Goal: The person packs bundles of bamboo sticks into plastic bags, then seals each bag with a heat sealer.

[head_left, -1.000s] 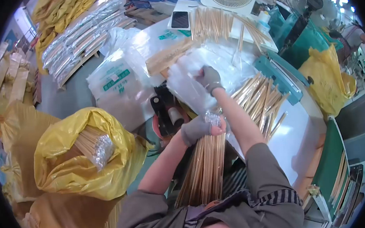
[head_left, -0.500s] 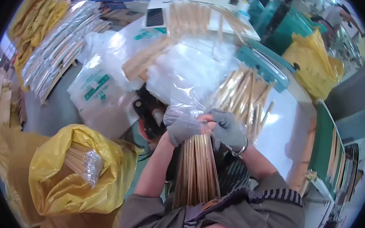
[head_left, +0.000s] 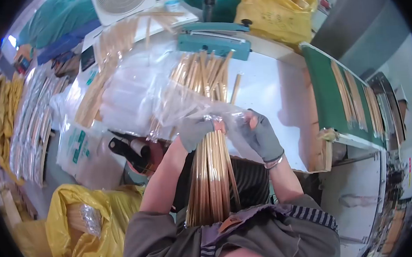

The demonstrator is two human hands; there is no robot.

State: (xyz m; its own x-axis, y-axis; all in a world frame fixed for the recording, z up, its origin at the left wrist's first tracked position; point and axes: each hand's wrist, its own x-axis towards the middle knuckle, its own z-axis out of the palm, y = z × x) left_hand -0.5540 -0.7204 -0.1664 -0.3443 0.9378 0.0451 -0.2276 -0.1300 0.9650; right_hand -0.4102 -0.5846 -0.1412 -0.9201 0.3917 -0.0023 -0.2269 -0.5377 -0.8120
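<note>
My left hand (head_left: 195, 133), in a grey fingerless-tipped glove, is closed at the top of a long bundle of thin wooden sticks (head_left: 211, 176) in shiny clear wrapping. The bundle hangs down toward my lap, its lower ends fanning out. A clear plastic bag (head_left: 180, 104) spreads above and between my hands. My right hand (head_left: 263, 136), gloved the same way, is closed with thumb and finger on the bag's right side. More wrapped sticks (head_left: 202, 74) lie on the white table (head_left: 273, 100) just beyond my hands.
A teal bag sealer (head_left: 214, 44) stands at the table's back. Stacked clear bags (head_left: 129, 93) lie left of centre. A yellow sack (head_left: 62, 224) holding sticks is at lower left; another yellow bag (head_left: 274, 14) is behind. A green-topped surface (head_left: 325, 86) with sticks stands right.
My view has swung to the right. My hands, close together before, are now apart: the right one has moved away rightward, drawing the clear bag's side out with it.
</note>
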